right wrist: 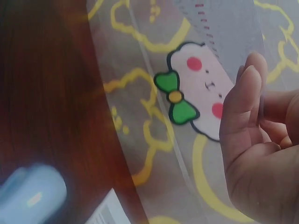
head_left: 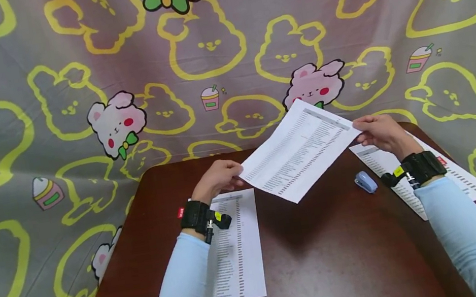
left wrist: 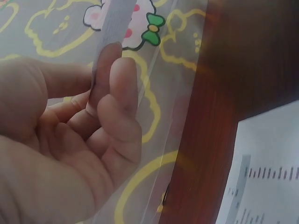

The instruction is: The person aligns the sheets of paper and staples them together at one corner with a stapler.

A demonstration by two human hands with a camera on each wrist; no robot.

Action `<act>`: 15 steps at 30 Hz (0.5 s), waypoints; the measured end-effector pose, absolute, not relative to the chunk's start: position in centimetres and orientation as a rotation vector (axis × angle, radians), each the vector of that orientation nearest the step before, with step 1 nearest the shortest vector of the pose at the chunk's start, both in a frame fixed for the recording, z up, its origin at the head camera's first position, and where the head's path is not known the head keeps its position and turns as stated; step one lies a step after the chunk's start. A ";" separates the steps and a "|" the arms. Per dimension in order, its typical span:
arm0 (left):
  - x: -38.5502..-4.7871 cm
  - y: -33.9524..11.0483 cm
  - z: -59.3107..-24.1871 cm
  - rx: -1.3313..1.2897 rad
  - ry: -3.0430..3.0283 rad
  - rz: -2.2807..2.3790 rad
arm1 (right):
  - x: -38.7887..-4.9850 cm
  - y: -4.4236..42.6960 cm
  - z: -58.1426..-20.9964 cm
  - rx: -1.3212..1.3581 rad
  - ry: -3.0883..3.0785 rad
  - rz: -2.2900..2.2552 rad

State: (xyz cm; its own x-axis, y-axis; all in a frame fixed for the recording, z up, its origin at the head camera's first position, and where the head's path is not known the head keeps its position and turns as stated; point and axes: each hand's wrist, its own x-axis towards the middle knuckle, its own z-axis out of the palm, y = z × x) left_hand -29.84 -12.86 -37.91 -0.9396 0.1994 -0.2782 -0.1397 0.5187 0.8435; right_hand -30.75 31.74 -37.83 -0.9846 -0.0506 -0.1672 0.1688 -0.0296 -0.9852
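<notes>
"Where was the printed sheet (head_left: 298, 152) on your feed?"

"Up in the air over the table (head_left: 339, 267), slung between the two hands. From my seat I saw the left hand (head_left: 219, 176) pinch one corner between thumb and fingers, and the right hand (head_left: 381, 135) pinch the corner diagonally opposite. Both grips were narrow."

"How did you reckon it would handle?"

"Next to no weight, and limp. It bowed slightly, so I took it for ordinary paper: easy to crease, quick to flap, perhaps a little slippery. I'd have wanted light pressure at the edges, the pull kept even so it neither sagged nor tore. Whether it was one layer or several, I couldn't tell."

"And the surfaces around it?"

"The table was dark reddish-brown with a dull sheen. The left paper (head_left: 238, 246) lay flat on it, printed in columns; the right paper (head_left: 466, 181) lay at a slant, partly under the forearm. Just beside that sat what looked like a small stapler (head_left: 365, 182), pale blue, rounded, probably plastic. Behind everything hung a soft grey cloth (head_left: 210, 24), rippled and patterned with yellow outlines."
</notes>
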 end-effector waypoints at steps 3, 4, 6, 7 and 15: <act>-29.8 -13.4 -37.7 0.032 2.430 1.385 | -31.0 31.1 -37.6 0.133 2.017 -2.180; -29.9 -13.6 -37.7 0.030 2.431 1.385 | -31.1 30.9 -37.6 0.133 1.999 -2.184; -29.9 -14.2 -37.6 0.030 2.434 1.375 | -31.2 30.5 -37.6 0.129 1.984 -2.171; -29.8 -14.5 -37.5 0.029 2.433 1.369 | -31.3 30.2 -37.5 0.128 1.987 -2.157; -29.0 -17.1 -37.1 0.119 2.443 1.299 | -32.1 27.9 -37.6 0.132 2.102 -2.040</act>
